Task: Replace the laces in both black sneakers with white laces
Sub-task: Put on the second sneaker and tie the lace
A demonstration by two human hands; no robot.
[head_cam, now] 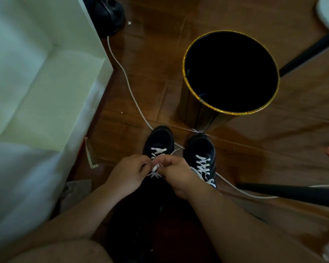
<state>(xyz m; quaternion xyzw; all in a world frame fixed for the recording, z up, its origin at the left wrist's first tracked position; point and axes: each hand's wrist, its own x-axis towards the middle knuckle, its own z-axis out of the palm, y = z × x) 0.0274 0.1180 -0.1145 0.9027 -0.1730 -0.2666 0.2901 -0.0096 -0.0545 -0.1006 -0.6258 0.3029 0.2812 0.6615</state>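
Pinching white lace (156, 168) ends, both hands (150, 172) over left sneaker (159, 141).

We see two black sneakers side by side on the floor, toes pointing far. The left sneaker (158, 141) has its white lace (156, 170) partly threaded, ends loose; the right sneaker (201, 149) shows white laces (204, 168) crisscrossed up its full length.

Two black sneakers (159, 141) (200, 149) (both white-laced), two hands (128, 175) (179, 177), one bin (198, 112), one white cable (125, 78).
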